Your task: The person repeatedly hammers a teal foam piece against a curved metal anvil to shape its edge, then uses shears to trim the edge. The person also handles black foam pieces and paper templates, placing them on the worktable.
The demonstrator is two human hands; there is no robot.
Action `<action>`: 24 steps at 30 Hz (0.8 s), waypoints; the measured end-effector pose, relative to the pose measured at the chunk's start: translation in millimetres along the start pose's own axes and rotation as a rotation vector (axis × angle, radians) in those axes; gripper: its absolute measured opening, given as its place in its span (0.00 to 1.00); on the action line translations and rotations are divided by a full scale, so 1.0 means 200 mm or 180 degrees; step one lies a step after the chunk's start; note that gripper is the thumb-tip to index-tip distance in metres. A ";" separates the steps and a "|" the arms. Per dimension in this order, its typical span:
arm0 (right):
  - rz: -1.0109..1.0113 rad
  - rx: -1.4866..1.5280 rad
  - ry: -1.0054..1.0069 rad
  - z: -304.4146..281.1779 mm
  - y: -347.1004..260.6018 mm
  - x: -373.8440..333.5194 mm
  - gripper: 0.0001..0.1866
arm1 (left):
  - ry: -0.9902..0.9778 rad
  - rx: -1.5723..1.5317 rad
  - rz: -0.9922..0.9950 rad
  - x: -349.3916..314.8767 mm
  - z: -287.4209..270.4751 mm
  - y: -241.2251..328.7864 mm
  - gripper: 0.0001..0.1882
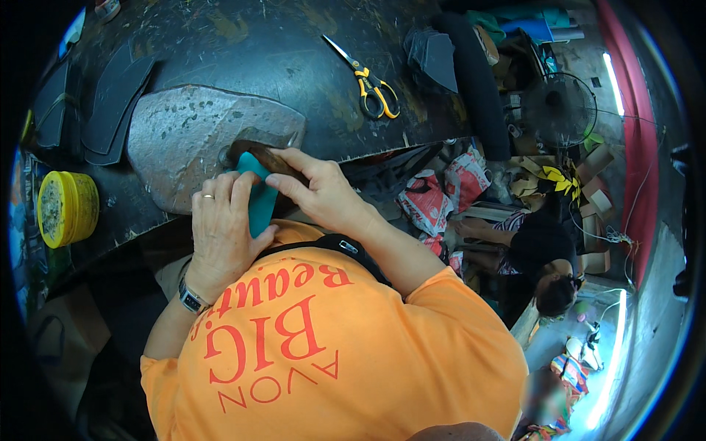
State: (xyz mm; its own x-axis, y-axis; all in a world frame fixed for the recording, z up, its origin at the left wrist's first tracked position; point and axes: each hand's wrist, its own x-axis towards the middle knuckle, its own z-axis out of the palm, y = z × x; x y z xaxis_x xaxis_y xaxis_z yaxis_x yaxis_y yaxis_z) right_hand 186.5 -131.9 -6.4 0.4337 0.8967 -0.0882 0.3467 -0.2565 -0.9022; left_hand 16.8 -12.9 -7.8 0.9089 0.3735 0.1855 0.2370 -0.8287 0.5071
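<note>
Leaning over a scuffed black workbench, right at the near edge, and apparently into a trimming or edging step. Working close by the near right corner of a broad grey slab. Glancing right, to a thick black roll at the bench's end, well apart from the action. Glancing left, to flat dark cut-outs fanned beside the slab, not in the way either.

On to the grip! Pinching narrowly with the left hand, laying fingers along one face and tucking the thumb near the lower end. Gripping with the right hand too, pressing that thumb against the same work. Then across to a round yellow tub at far left, and to yellow-and-black scissors beyond the slab, well clear.

Holding what, then? In the left, a teal piece, between both hands; in the right, a brown curved tool, partly covered by fingers. Blocked from a clear look at the contact by those very knuckles. Calling next, most likely, for a steady left pinch, a controlled right stroke and fingertips kept off the working edge.
</note>
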 end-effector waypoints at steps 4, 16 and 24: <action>0.0102 0.0414 0.0349 -0.04 -0.01 -0.01 0.22 | 0.0071 -0.0142 0.0145 0.00 -0.08 0.00 0.27; -0.0437 0.1475 0.1336 -0.21 -0.16 -0.12 0.28 | 0.0037 -0.0393 -0.0736 0.16 -0.34 -0.30 0.19; -0.0634 -0.1060 0.0440 -0.06 -0.05 -0.09 0.18 | 0.1065 0.0251 -0.0412 0.13 -0.06 -0.40 0.20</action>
State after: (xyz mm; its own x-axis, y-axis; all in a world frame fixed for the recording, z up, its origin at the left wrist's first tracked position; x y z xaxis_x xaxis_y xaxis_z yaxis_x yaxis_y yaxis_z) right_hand 185.4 -149.6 8.7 0.4307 0.8896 0.1522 0.6754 -0.2059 -0.7081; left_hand 17.8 69.2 -33.3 0.7101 0.5822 0.3959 0.3803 -0.7904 0.4802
